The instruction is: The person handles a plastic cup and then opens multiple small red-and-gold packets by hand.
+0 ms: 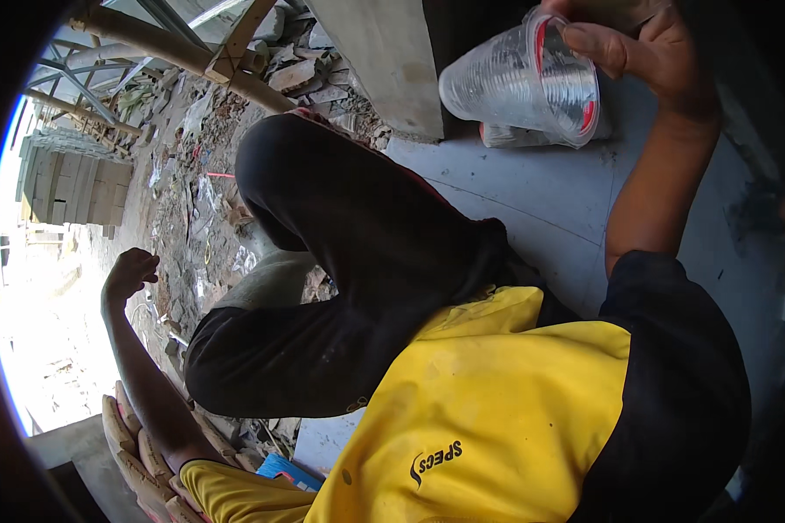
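At the upper right, my right hand is closed on the rim of a clear plastic cup, with the thumb over the edge. The cup is tilted on its side, its mouth to the right, and has ridged walls and red marks near the rim. Whether it is a single cup or several nested ones I cannot tell. Far to the left, my left hand hangs out beyond my knee in shadow. Its fingers are loosely bent and apart, and nothing shows in them.
Pale floor tiles lie beneath the cup, beside a concrete pillar. A whitish packet rests behind the cup. Rubble covers the ground ahead, under bamboo poles. Stacked sacks and a blue object are near my left arm.
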